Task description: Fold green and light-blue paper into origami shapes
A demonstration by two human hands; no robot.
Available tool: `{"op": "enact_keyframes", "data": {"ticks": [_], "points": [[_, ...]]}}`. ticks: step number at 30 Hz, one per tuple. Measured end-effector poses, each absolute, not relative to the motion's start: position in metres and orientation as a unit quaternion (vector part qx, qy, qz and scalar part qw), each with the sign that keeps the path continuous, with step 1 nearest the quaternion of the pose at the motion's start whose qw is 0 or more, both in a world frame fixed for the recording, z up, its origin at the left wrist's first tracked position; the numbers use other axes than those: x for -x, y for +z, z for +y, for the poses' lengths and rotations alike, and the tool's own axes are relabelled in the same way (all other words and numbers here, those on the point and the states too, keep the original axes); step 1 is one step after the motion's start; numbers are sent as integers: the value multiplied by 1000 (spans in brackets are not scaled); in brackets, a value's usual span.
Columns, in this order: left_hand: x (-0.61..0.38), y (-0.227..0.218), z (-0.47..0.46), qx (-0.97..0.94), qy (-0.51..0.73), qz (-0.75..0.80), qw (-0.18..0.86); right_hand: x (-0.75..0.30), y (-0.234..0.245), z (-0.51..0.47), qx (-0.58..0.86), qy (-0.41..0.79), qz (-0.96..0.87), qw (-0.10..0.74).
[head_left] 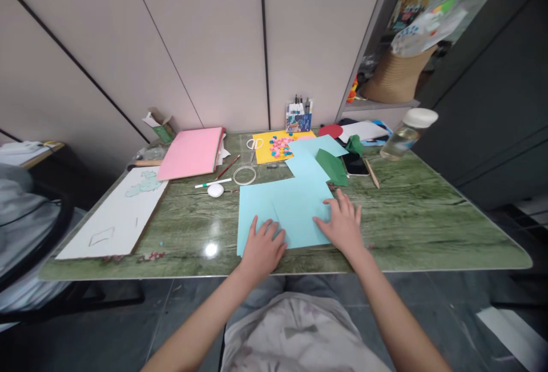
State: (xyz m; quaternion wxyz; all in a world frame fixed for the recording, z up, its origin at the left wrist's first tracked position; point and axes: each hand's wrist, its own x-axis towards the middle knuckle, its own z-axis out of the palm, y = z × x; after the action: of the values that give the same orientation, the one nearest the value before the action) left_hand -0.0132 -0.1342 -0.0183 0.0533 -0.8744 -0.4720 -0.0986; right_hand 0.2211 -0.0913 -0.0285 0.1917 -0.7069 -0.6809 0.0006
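A light blue sheet of paper (286, 206) lies flat on the green table in front of me, a faint crease or slit near its middle. My left hand (263, 249) rests on its lower left part, fingers stretched out. On the right edge of the sheet lies my right hand (340, 223), its fingers spread and thumb pointing inward. Neither hand holds anything. Behind the sheet are cut light blue paper (306, 161) and a dark green paper piece (333, 168). White-handled scissors (254, 145) lie farther back, partly on yellow paper (262, 154).
Small pink, yellow and blue pieces (281, 146) are heaped on the yellow paper. A pink folder (192, 152) and a white board with a cactus drawing (117, 212) are at left. Right stand a phone (355, 165), a pencil (371, 173) and a lidded bottle (406, 135).
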Motion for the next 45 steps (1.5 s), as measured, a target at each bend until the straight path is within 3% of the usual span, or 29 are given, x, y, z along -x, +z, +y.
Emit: {"op": "enact_keyframes", "data": {"ticks": [12, 16, 23, 28, 35, 39, 45], "points": [[13, -19, -135, 871, -114, -476, 44, -225, -31, -94, 715, 6, -675, 185], [10, -10, -128, 874, -123, -469, 17, -222, -23, -89, 658, 3, -737, 156], [14, 11, -71, 855, -219, -452, -128, -189, 7, -57, 429, 127, -892, 61], [17, 32, -27, 817, -276, -479, -162, -176, 18, -35, 388, 176, -904, 26], [11, 22, -1, 733, -340, -488, -331, -180, 14, -25, 397, 273, -876, 8], [12, 13, -6, 717, -329, -486, -375, -183, 9, -25, 376, 323, -868, 32], [21, 26, -8, 663, -336, -370, -557, -188, 22, -19, 417, 512, -731, 171]]}}
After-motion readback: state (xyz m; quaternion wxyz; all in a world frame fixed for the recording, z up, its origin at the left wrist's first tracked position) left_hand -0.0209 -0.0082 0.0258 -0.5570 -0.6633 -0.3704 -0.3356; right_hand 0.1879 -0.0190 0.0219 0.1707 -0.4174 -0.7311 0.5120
